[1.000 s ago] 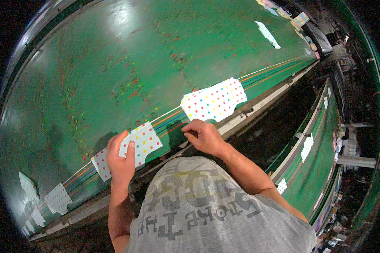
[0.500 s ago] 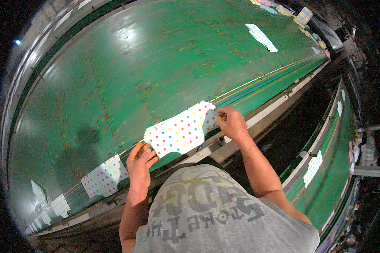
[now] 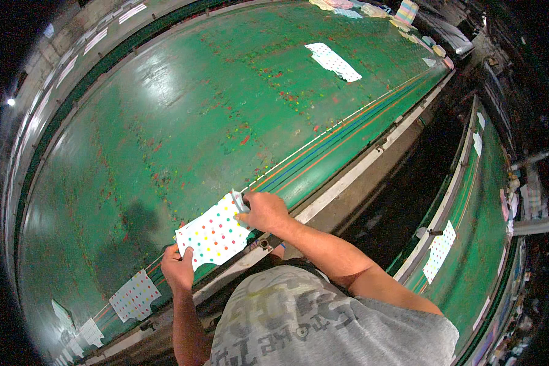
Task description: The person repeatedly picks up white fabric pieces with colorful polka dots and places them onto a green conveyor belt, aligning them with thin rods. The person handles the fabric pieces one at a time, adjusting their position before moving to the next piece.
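A white cut fabric piece with red, yellow and green dots (image 3: 210, 235) lies along the near edge of a long green table (image 3: 213, 146). My left hand (image 3: 178, 268) is closed on its left end, thumb on top and the other fingers mostly hidden. At the other end my right hand (image 3: 265, 210) pinches the fabric, whose upper right corner is lifted and folded. How many layers lie in the piece, I cannot tell. Further left along the same edge is another dotted fabric piece (image 3: 135, 296).
Smaller white pieces (image 3: 91, 332) continue at the far left. One dotted piece (image 3: 333, 61) lies alone towards the back. Folded coloured cloths (image 3: 402, 15) are piled at the far end. Across a dark gap on the right runs a second green table with a dotted piece (image 3: 439, 252).
My left fingers have gone from spread beside the fabric to closed on its edge. My right hand has folded up the right corner. The view has shifted, and both hands appear lower and further left.
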{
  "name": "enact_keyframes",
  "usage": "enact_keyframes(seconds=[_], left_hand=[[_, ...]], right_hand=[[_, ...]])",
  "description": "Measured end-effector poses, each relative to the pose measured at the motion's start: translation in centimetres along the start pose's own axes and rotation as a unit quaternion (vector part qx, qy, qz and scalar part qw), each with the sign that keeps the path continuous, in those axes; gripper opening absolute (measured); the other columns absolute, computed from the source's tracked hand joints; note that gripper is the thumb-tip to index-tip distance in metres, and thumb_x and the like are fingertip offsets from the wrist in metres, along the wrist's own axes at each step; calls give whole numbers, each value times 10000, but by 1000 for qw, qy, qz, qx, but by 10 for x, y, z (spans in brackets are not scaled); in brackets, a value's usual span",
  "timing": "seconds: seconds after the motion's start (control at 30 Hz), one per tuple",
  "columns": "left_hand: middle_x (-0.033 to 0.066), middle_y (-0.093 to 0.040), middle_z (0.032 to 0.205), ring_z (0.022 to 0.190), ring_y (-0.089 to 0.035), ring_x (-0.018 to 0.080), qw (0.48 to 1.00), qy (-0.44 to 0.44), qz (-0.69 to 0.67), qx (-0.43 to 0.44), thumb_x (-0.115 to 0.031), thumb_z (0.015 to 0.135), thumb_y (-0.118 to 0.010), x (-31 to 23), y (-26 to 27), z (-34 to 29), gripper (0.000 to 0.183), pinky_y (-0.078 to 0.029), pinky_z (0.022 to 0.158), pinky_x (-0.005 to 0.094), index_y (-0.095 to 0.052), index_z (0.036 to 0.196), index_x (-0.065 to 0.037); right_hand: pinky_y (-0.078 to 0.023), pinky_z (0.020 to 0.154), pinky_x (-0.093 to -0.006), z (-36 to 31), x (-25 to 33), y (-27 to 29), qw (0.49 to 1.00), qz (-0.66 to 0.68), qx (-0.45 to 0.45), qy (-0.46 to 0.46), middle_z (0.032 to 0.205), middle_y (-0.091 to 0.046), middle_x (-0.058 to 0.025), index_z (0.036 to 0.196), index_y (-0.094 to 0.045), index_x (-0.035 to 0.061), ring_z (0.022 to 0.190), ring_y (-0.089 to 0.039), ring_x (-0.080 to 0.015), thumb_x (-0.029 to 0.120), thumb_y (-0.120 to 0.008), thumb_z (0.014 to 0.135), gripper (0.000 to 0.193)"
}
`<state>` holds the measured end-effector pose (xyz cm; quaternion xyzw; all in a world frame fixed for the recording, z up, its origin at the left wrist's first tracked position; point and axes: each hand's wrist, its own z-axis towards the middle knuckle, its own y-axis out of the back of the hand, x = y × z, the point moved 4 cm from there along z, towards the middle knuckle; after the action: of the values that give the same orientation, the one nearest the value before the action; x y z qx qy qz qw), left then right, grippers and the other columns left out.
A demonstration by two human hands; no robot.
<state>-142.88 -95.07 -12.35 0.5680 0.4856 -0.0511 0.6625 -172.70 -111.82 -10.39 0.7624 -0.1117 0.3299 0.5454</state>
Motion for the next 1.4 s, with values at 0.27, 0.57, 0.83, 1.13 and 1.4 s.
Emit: enact_keyframes(seconds=[0.27,0.57,0.83,1.13,1.4], left_hand=[[49,-760,837,709,-648,95,996,-4,-80,-39,-104,953,-858,18,-7,6,287,-524,672,298,-765,1197,14],[42,-756,1005,789,-634,80,987,2,-144,-76,-65,1027,-782,-35,-16,-3,396,-546,732,268,-689,1406,-2],[79,-735,1148,943,-682,142,967,-130,-167,-139,-8,1004,-774,-147,-78,-20,286,-573,863,296,-737,1287,-2],[116,-752,968,959,-712,257,831,-385,-274,-292,-94,995,-801,-350,-23,-61,137,-603,1001,530,-743,1093,-18],[127,-744,1050,1030,-701,269,830,-502,-133,-203,-91,970,-822,-475,-24,-72,227,-583,1025,517,-721,1161,-22]], right_hand=[[-598,784,-432,-12,-6,-2,968,248,-10,34,974,-789,-152,1071,-744,28,832,-742,-276,178,-846,884,260],[-611,794,-297,14,-88,98,964,255,-75,-12,1052,-782,-23,1294,-732,9,919,-724,-86,-32,-757,905,391],[-615,860,-405,59,-224,254,981,34,-186,37,1081,-799,-160,1262,-738,3,953,-776,-312,53,-789,872,396],[-608,905,-490,84,-338,308,978,-63,-199,23,1198,-772,-187,1238,-770,47,1046,-754,-408,142,-809,930,325],[-615,816,-441,112,-322,296,977,-91,-130,142,1028,-797,-176,1055,-813,20,927,-784,-352,158,-841,926,191]])
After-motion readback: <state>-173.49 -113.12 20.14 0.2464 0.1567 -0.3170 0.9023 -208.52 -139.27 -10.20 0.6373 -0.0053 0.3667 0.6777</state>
